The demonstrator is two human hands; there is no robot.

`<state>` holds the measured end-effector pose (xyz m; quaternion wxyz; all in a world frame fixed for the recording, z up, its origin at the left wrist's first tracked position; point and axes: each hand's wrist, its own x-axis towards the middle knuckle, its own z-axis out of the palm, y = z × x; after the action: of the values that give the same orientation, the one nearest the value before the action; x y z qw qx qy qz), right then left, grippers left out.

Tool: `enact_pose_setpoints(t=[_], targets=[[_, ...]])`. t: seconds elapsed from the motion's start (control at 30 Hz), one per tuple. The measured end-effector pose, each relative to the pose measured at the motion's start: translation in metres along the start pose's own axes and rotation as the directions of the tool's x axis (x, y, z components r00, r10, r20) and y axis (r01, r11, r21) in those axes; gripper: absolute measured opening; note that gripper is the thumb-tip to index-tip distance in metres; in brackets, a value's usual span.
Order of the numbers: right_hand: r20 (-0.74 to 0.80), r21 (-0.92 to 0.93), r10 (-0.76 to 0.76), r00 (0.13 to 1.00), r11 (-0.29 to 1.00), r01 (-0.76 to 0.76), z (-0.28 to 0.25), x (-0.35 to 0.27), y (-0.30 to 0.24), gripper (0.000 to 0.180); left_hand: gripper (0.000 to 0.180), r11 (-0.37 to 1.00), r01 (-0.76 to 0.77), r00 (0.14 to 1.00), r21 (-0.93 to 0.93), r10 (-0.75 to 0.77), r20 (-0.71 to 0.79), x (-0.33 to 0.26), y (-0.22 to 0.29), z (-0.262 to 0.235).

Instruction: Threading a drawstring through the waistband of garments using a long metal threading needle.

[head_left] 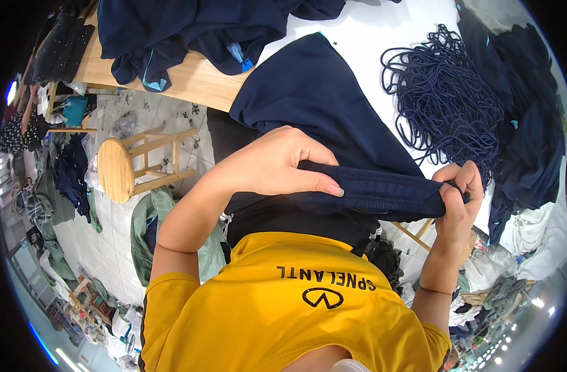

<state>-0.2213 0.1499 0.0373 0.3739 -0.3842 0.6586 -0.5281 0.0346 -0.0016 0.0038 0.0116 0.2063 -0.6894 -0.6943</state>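
Note:
A navy garment (320,87), which looks like trousers or shorts, reaches from the table edge to my lap. Its gathered elastic waistband (382,191) is stretched flat between my hands. My left hand (283,164) pinches the waistband's left part, thumb on top and fingers hidden beneath the cloth. At the other end my right hand (458,197) is closed round the band, fingers curled over it. A tangled heap of navy drawstring cords (444,99) lies on the table beyond my right hand.
The white tabletop (361,37) joins a light wood surface (203,77) on the left, where more navy garments (190,31) are piled. Dark cloth (528,124) hangs over the right side. A wooden stool (115,170) stands on the tiled floor at left. Another person (23,127) is at far left.

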Motion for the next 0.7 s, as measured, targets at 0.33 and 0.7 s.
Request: enact_pose_setpoints(t=[0.33,0.7], targets=[[0.030,-0.289,-0.191,0.981,0.938,0.192,0.001,-0.002,-0.015,0.025,0.021,0.999,0.029,0.999,-0.024,-0.030,-0.031,-0.011,0.000,-0.003],[0.216,-0.034,0.084,0.973,0.996,-0.079,0.009,-0.009,-0.019,0.027,0.020,0.996,-0.015,0.994,0.084,0.024,-0.103,-0.007,-0.004,0.005]])
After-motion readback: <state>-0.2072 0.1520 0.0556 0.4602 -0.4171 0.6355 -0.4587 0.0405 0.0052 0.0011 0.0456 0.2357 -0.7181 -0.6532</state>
